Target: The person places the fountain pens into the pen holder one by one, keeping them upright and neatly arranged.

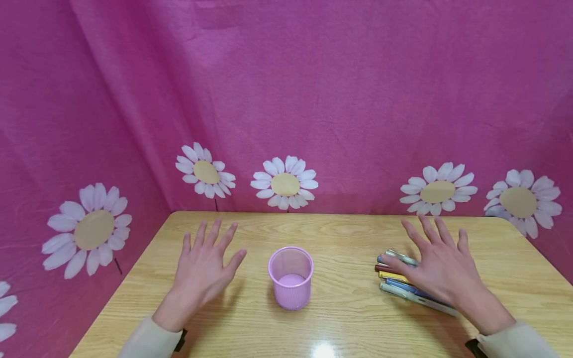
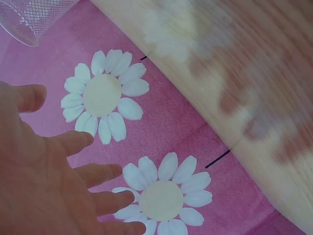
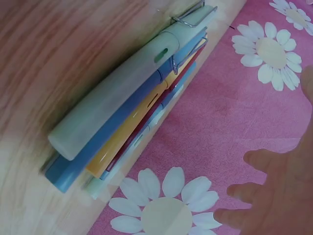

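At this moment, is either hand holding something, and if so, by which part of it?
Nothing is held: the left hand is spread beside the lilac cup, the right hand over the pens, gripping none.

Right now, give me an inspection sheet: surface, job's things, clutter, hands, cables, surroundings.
Surface: wood-grain table, bright reflection at the near side.
Job's things: pinkish-purple cup upright, empty; capped pens lying side by side.
Clutter: nothing seen.
Hands: left hand left of the cup, holding nothing; right hand spread, partly covering the pens in the head view, holding nothing.
Cables: nothing seen.
Surroundings: pink cloth with white-petalled flowers.
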### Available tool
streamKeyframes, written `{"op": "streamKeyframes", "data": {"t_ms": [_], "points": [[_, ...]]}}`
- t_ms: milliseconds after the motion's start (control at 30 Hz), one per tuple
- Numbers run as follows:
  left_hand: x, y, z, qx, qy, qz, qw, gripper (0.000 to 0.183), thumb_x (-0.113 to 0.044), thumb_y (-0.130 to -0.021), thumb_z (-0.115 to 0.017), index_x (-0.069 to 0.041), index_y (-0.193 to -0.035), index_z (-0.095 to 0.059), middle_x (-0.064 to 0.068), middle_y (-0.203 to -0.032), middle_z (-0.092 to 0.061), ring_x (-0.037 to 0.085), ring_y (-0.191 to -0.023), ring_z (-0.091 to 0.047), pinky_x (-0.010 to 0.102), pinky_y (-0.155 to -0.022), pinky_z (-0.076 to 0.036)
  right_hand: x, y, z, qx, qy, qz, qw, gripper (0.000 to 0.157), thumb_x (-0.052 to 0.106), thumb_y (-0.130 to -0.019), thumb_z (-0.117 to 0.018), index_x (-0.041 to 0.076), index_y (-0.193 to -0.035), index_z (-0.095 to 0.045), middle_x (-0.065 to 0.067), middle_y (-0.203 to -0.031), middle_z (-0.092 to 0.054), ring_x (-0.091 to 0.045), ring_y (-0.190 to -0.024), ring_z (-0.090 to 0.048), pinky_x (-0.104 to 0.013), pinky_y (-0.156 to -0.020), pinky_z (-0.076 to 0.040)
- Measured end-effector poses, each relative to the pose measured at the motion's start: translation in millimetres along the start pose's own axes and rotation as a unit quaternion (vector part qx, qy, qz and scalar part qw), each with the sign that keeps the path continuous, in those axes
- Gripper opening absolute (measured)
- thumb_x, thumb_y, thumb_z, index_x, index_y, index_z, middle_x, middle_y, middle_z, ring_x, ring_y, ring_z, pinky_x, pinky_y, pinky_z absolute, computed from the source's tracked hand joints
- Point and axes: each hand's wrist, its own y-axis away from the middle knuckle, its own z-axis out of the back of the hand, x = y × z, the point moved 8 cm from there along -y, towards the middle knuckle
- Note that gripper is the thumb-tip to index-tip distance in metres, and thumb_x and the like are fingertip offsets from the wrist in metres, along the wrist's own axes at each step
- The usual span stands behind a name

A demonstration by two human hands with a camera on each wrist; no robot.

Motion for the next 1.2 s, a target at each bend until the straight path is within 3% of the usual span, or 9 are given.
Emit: {"op": "streamKeyframes", "data": {"t_ms": [233,567,800,1200], "points": [[-5.6,5.6,0.6,-0.006,0.000,-0.013,0.9999,0.069,-0.060,-0.105,-0.048,-0.023,-0.163,-0.042,0.019,-0.166,-0.037,0.049,-0.154,-0.024,0.074,-0.119,-0.017,3,7,4.0,-0.025,-0.010,0.005,1.000,0.109,0.082,-0.082,-0.066,0.009,-0.160,-0.045,-0.026,-0.166,-0.031,-0.054,-0.150,-0.024,-0.082,-0.113,0.002],[-14.1,16.9,3.2,-0.016,0.050,-0.026,0.9983,0.073,-0.060,-0.101,-0.059,-0.022,-0.162,-0.045,0.017,-0.164,-0.041,0.047,-0.151,-0.031,0.073,-0.117,-0.025,10,22,4.4,-0.030,-0.004,0.021,0.999,0.103,0.080,-0.086,-0.064,0.011,-0.159,-0.047,-0.028,-0.163,-0.036,-0.056,-0.145,-0.031,-0.077,-0.118,0.003],[-16.8,23.5,3.8,-0.019,0.054,-0.031,0.9979,0.076,-0.060,-0.099,-0.062,-0.023,-0.162,-0.044,0.016,-0.165,-0.040,0.046,-0.152,-0.030,0.072,-0.118,-0.024,15,30,5.5,-0.030,-0.004,0.035,0.999,0.102,0.077,-0.085,-0.068,0.011,-0.159,-0.046,-0.028,-0.160,-0.040,-0.054,-0.145,-0.032,-0.078,-0.117,-0.003],[-33.8,30.4,4.6,-0.020,0.087,-0.060,0.9942,0.087,-0.062,-0.092,-0.072,-0.022,-0.163,-0.042,0.013,-0.163,-0.043,0.044,-0.151,-0.034,0.069,-0.120,-0.024,21,44,8.5,-0.029,-0.026,0.045,0.998,0.104,0.074,-0.084,-0.072,0.014,-0.162,-0.041,-0.028,-0.158,-0.042,-0.053,-0.143,-0.034,-0.072,-0.121,-0.001]]}}
